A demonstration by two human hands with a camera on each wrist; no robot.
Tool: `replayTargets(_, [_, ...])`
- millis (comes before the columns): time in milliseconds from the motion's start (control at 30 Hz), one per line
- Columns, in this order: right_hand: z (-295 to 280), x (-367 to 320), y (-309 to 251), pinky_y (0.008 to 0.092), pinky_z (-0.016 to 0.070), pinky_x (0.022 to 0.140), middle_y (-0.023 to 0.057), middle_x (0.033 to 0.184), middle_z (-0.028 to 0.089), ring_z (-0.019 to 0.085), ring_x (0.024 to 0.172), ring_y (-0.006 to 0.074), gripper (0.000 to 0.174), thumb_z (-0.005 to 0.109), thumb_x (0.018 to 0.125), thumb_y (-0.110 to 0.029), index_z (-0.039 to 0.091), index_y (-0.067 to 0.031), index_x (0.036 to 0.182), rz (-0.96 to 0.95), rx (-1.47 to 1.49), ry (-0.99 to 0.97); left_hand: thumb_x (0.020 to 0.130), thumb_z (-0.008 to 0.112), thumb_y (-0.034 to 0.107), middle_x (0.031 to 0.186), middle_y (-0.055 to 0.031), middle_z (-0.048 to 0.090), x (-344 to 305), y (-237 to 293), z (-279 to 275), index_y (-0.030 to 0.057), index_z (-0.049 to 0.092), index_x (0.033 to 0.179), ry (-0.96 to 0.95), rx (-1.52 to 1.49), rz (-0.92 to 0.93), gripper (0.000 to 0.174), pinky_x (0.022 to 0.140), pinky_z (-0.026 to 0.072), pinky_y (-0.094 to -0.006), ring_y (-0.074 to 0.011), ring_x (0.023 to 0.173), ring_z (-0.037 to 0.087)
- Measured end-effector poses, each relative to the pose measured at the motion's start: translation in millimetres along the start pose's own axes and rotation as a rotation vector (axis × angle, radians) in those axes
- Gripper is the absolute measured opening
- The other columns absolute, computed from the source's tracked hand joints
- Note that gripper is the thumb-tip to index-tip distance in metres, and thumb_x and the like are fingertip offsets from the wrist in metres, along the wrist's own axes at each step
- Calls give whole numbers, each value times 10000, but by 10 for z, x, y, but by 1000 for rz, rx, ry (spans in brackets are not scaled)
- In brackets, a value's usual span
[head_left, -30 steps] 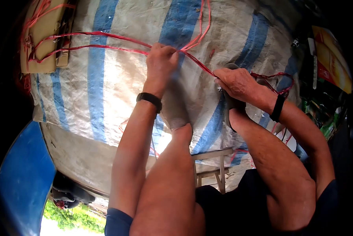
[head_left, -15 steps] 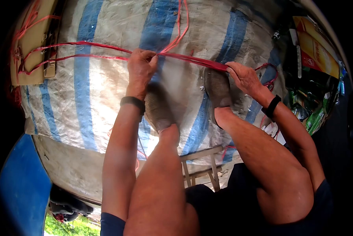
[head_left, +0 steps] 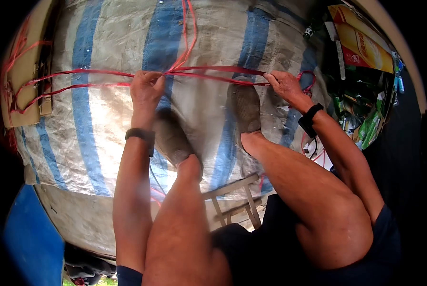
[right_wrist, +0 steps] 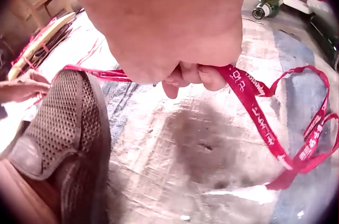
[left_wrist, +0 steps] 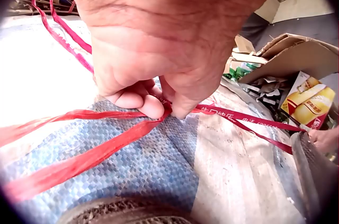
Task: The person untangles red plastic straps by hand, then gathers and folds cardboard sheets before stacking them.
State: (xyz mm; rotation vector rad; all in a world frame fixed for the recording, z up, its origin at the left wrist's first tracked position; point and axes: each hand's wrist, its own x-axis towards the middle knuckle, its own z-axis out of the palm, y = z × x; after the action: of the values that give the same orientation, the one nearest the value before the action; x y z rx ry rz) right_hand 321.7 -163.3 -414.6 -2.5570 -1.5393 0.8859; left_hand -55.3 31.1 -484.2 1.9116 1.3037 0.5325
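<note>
Red plastic strap (head_left: pixel 218 70) with white print stretches between both hands, split into two strands. At the spot where several strands meet, my left hand (head_left: pixel 145 90) pinches them between thumb and fingers. My right hand (head_left: pixel 286 88) grips the strap farther right, close above the toe of one shoe (head_left: pixel 246 107). From the right fingers a loose tail of strap (right_wrist: pixel 259 115) loops onto the sheet in the right wrist view. Other strands run left to flattened cardboard (head_left: pixel 25 78) and away toward the top of the head view.
A blue-and-white striped woven sheet (head_left: pixel 115 124) spreads beneath both shoes. To the right lie a yellow printed carton (head_left: pixel 363 38) and green bottles, one bottle (right_wrist: pixel 268 6) lying on its side. A wooden stool frame (head_left: pixel 230 193) stands between the legs; a blue panel (head_left: pixel 32 233) is at lower left.
The hands have drawn farther apart, lengthening the strap between them. Its two strands now show a gap. The whole head view has shifted, so the scene sits farther left.
</note>
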Motion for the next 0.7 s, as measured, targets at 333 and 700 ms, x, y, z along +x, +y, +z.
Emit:
replayTargets(333, [-67, 127, 171, 482, 492, 752, 215, 863, 676, 642, 866, 430, 475, 564, 977, -489, 693, -59, 821, 88, 85, 39, 839, 803, 140, 850, -69, 652, 34, -51, 11, 64, 776, 918, -23, -43, 39, 113, 672, 486, -289, -161, 742, 607])
replayTargets(700, [-1, -277, 247, 489, 497, 773, 234, 865, 676, 646, 897, 447, 493, 512, 1002, -469, 690, -39, 842, 138, 52, -237, 847, 807, 134, 864, -67, 664, 47, -61, -5, 65, 772, 934, -55, -39, 8, 116, 694, 501, -285, -156, 767, 629])
